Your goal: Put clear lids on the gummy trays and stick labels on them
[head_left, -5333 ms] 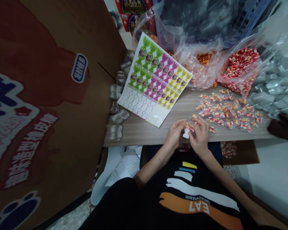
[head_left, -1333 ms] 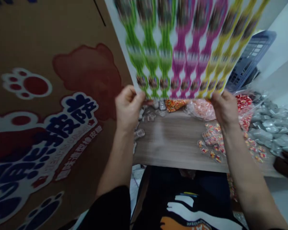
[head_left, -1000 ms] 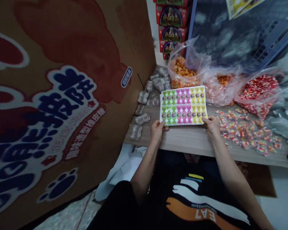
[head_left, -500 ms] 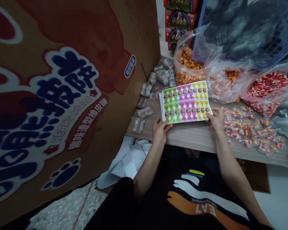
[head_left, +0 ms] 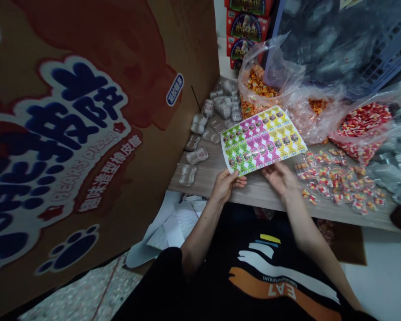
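Note:
A sheet of printed stickers [head_left: 259,147] in green, pink and yellow is held above the wooden table. My left hand [head_left: 229,183] pinches its lower left corner between thumb and fingers. Beneath the lower edge lies my right hand [head_left: 280,179], palm turned partly up and fingers apart; some fingertips are hidden by the sheet. It does not grip the paper. To its right, rows of small wrapped candies [head_left: 344,180] lie on the table [head_left: 254,194]. Clear plastic containers [head_left: 198,155] stand left of the sheet.
Behind the sheet stand plastic bags of orange candies [head_left: 259,89] and red-and-white candies [head_left: 364,119]. A blue basket [head_left: 381,67] rises at the back right, near stacked red boxes [head_left: 247,26]. A large cardboard box [head_left: 183,40] walls off the left. Papers [head_left: 177,223] hang below the table edge.
My right hand has released the sheet's right corner and moved left beneath its lower edge. The sheet has tilted, its right side coming lower, while my left hand keeps its hold.

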Demonstrator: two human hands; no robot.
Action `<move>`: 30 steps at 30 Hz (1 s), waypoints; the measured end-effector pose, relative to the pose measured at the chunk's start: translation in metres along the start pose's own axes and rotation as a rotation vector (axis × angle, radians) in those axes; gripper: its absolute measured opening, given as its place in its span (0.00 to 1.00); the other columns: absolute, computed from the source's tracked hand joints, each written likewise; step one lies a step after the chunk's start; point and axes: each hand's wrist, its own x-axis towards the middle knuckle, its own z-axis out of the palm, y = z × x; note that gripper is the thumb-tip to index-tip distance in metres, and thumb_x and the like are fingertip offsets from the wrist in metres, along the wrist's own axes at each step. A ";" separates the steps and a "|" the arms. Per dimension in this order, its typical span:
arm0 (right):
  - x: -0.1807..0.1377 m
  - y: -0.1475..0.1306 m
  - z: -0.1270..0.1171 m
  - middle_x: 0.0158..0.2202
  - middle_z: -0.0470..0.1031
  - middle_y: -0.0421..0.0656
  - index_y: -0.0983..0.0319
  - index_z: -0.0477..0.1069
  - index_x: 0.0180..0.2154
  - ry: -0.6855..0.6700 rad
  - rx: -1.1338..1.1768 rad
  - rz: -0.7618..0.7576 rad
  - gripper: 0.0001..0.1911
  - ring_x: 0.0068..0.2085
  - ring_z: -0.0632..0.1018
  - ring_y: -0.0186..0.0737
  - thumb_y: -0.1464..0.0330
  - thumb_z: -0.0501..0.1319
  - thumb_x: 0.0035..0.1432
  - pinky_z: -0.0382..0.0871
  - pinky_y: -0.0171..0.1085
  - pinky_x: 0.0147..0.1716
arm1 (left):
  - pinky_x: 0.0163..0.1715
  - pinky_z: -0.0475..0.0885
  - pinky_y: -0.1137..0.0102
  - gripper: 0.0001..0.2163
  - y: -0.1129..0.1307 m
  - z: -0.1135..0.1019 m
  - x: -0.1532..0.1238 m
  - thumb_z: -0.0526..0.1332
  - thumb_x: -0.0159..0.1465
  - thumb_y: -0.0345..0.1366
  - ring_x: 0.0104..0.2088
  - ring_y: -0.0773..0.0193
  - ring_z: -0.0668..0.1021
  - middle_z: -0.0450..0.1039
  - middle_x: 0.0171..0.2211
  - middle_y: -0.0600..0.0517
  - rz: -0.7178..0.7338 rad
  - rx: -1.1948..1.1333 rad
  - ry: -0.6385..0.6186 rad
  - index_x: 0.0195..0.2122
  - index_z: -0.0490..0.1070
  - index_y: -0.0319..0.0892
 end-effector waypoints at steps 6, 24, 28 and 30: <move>-0.007 0.051 0.030 0.33 0.83 0.39 0.60 0.75 0.39 0.047 0.082 0.186 0.10 0.33 0.81 0.37 0.68 0.71 0.54 0.79 0.36 0.33 | 0.22 0.75 0.73 0.22 -0.012 0.008 -0.007 0.73 0.50 0.51 0.21 0.64 0.80 0.79 0.23 0.49 0.076 0.127 0.051 0.33 0.72 0.37; 0.019 -0.091 -0.003 0.46 0.81 0.42 0.54 0.76 0.46 -0.068 -0.125 -0.490 0.16 0.55 0.78 0.44 0.54 0.59 0.64 0.74 0.52 0.54 | 0.31 0.79 0.69 0.18 0.014 0.020 -0.039 0.63 0.64 0.51 0.28 0.63 0.82 0.83 0.32 0.45 0.379 0.315 -0.012 0.32 0.75 0.38; 0.039 -0.081 -0.026 0.52 0.75 0.47 0.58 0.71 0.50 0.358 -0.578 -0.694 0.20 0.57 0.74 0.49 0.58 0.62 0.58 0.69 0.56 0.56 | 0.22 0.75 0.72 0.21 -0.006 0.026 -0.003 0.65 0.59 0.56 0.21 0.65 0.79 0.80 0.25 0.46 0.120 0.245 -0.017 0.29 0.69 0.39; 0.028 -0.064 -0.030 0.58 0.69 0.52 0.60 0.68 0.55 0.569 -0.922 -0.915 0.23 0.64 0.66 0.54 0.62 0.62 0.59 0.62 0.60 0.60 | 0.18 0.70 0.75 0.21 -0.015 0.027 0.010 0.65 0.59 0.55 0.18 0.68 0.76 0.76 0.20 0.50 0.082 0.253 0.035 0.28 0.68 0.40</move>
